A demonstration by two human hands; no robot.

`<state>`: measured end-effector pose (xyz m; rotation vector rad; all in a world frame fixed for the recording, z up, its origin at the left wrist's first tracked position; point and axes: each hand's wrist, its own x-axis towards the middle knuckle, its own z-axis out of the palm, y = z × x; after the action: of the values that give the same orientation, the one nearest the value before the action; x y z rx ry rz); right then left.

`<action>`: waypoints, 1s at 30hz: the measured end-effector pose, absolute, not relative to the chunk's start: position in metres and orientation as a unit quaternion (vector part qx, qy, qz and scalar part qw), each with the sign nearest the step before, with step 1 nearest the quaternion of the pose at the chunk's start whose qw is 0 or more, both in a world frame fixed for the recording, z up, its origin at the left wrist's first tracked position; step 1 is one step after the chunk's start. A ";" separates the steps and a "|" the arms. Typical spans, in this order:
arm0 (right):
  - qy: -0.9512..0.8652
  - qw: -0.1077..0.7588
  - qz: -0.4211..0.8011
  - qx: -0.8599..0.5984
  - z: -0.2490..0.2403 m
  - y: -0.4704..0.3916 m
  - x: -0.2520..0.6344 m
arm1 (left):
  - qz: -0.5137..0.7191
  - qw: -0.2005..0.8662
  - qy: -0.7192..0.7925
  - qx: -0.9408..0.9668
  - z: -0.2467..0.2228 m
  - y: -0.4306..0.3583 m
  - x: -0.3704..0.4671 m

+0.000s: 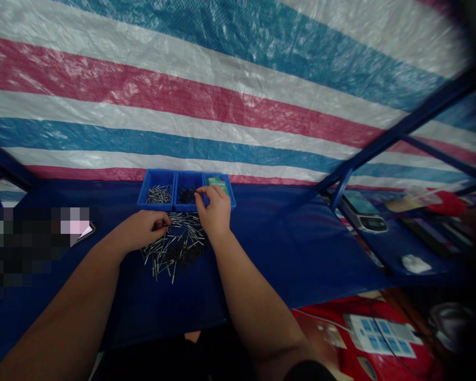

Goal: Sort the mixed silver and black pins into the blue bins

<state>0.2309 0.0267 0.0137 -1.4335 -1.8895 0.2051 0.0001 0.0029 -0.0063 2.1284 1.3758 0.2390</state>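
Note:
Three blue bins stand side by side at the table's back edge. Thin silver pieces like nails or rivets (158, 194) lie in the left bin (144, 198), small black pieces (185, 195) in the middle bin (181, 207), and green packets (218, 183) in the right one (231, 194). In front is a loose pile of mixed silver and black pieces (178, 247). My left hand (145, 227) is curled with closed fingers at the pile's left edge. My right hand (215, 209) pinches above the right side of the middle bin. Anything held in either hand is too small to name.
A blue sheet covers the table (269, 248), and a striped plastic sheet (206, 95) hangs behind it. Blue metal bars (343, 188) rise at the right. Beyond them are a scale (367, 219) and a crumpled white item (415, 263). A blurred-out area covers the left side.

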 end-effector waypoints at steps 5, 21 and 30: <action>-0.717 0.368 0.051 -0.590 0.015 0.025 0.230 | 0.086 0.295 0.518 0.798 -0.004 0.002 0.001; -0.889 0.109 0.233 -0.379 0.011 0.006 0.248 | 0.074 0.296 0.511 0.804 -0.005 0.004 0.001; -0.897 0.054 0.161 -0.408 0.010 -0.002 0.229 | 0.074 0.269 0.525 0.804 -0.005 0.004 -0.001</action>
<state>0.2289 -0.0019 0.0102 -1.2407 -2.7245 0.4894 -0.0006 0.0042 -0.0052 2.1663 1.4163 0.2001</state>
